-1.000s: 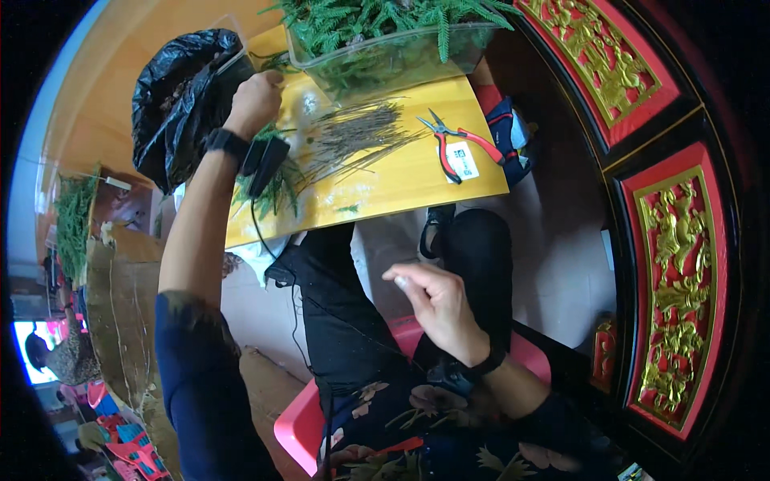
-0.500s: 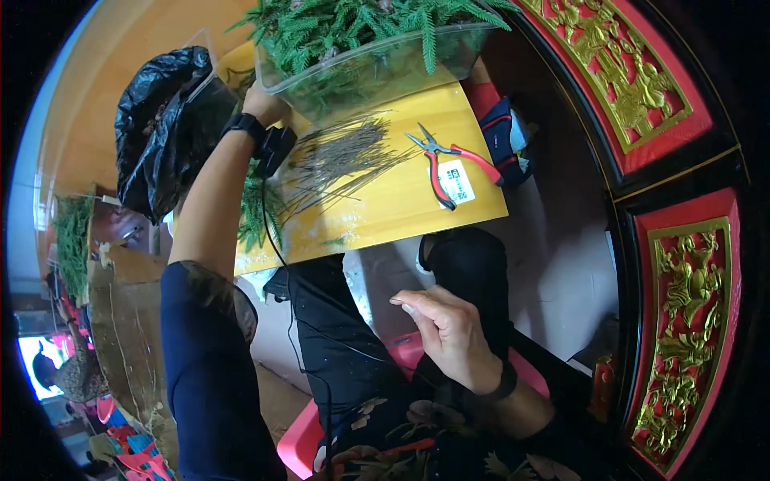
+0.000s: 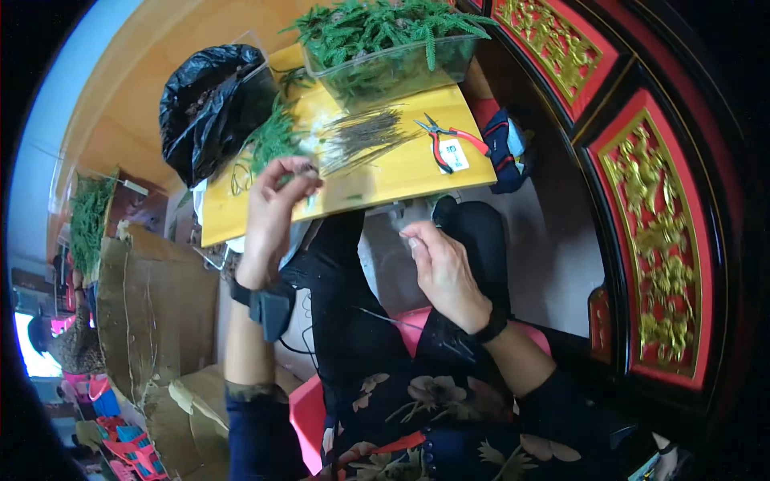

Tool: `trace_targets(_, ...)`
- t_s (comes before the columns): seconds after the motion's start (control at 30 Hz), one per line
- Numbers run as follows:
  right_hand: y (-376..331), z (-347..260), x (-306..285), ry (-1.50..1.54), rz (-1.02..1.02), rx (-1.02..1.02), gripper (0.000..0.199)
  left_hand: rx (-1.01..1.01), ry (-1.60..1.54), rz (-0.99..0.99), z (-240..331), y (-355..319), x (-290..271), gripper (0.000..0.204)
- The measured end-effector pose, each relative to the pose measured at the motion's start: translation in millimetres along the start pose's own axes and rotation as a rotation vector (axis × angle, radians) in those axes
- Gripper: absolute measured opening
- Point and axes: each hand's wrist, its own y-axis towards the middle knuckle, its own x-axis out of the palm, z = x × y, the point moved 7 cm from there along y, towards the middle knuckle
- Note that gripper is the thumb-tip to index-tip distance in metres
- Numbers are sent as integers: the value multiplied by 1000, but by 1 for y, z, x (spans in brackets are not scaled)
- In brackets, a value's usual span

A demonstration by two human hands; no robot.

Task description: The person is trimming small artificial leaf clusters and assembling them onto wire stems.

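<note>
My left hand (image 3: 277,210) is raised over the front edge of the yellow table (image 3: 409,180). Its thumb and fingers pinch a small brown piece (image 3: 305,170) that looks like a little pine cone. Above my lap, my right hand (image 3: 446,272) has its thumb and forefinger pressed together; what lies between them, if anything, is too small to make out. Beyond my hands a bundle of thin dark wires (image 3: 365,136) is spread on the table. Red-handled pliers (image 3: 449,146) lie with jaws parted to its right. Green artificial sprigs (image 3: 275,138) lie behind my left hand.
A clear plastic bin (image 3: 373,84) heaped with green sprigs stands at the back. Left of it sits a black plastic bag (image 3: 188,132) with brown bits inside. Cardboard (image 3: 156,313) stands at the left; carved red-and-gold panels (image 3: 662,248) line the right. A pink stool (image 3: 307,417) is under me.
My left hand has come back from beside the bin toward me, now pinching the small brown piece. My right hand has risen slightly, fingertips closed. The view has shifted.
</note>
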Motion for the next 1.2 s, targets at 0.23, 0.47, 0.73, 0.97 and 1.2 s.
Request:
trace_targets(0.23,-43,-59,7,167,30,-119,12,-139,-537,-78,-35,-134,28,20)
trace_targets(0.47,-130,-133,-12,137,76,-235,11,-61,-750,-90,-13,-238,42,23)
trace_targets(0.73,-176,-184,-22,-74,115,-438,17,48,-682,-30,11,-286,36,28)
trace_targets(0.97,-169,-182,-18,-139,160,-469,16,102,-625,-15,18,-287,33,32)
trace_targets(1.2,-166,-178,-17,-199,205,-523,17,89,-635,-32,11,-281,36,32)
